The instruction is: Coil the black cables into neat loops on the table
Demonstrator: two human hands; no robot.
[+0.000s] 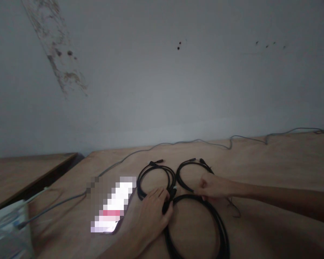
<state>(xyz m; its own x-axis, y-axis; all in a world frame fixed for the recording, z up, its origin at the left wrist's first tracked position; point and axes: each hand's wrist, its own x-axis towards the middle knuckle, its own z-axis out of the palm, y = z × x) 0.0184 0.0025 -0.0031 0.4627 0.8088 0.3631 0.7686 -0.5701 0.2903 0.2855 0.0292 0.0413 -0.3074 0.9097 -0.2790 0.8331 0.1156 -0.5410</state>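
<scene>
Black cable coils, L hand on one, R hand by next

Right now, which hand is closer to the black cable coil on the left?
Left. The left hand rests on the lower edge of that coil. The right hand is farther, past the next coil.
</scene>
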